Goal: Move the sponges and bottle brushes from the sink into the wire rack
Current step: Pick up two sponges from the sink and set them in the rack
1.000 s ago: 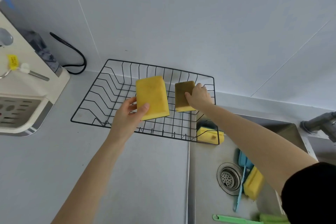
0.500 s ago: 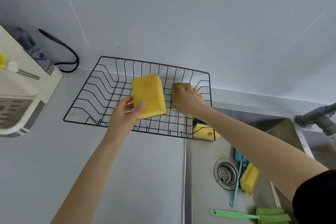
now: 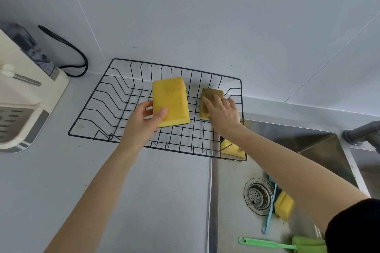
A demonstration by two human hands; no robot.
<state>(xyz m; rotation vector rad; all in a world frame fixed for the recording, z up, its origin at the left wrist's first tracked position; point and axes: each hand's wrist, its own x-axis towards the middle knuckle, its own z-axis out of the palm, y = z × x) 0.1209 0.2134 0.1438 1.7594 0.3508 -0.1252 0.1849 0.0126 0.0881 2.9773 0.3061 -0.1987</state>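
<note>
Two sponges over wire rack (image 3: 115, 109): scouring sponge (image 3: 211, 96) now pressed flat onto bars under right hand (image 3: 223, 115), lowered since a second ago; yellow sponge (image 3: 170, 101) gripped aloft by left hand (image 3: 141, 123). More waiting in sink (image 3: 230, 201).

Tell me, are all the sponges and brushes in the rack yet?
Not yet. Nothing is let go in the black wire rack. The left hand holds a big yellow sponge over it; the right hand presses down a green-topped sponge. Two yellow sponges and the blue and green brushes remain at the sink.
</note>
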